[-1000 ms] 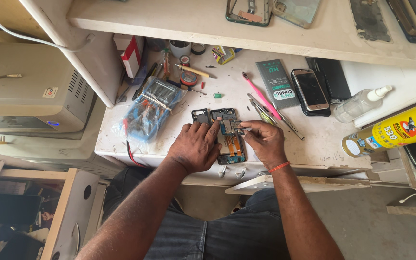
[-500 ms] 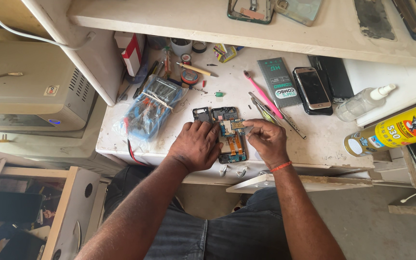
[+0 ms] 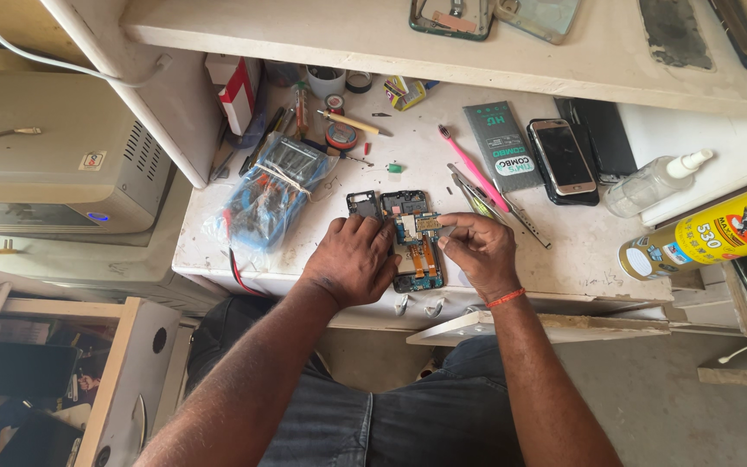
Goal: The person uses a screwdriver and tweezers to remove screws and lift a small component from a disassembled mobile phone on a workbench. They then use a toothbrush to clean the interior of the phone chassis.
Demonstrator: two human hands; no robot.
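Tweezers [image 3: 475, 195] and pink toothbrush [image 3: 475, 169] flank right hand [image 3: 477, 253].

- My left hand [image 3: 354, 259]: palm down, fingers curled, pressed flat, forearm angling in from lower left.
- My right hand [image 3: 479, 252]: fingertips pinched together, pointing left, red band at wrist.

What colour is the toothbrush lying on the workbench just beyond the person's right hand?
Pink. The toothbrush shows best in the head view, lying diagonally beyond the right hand.
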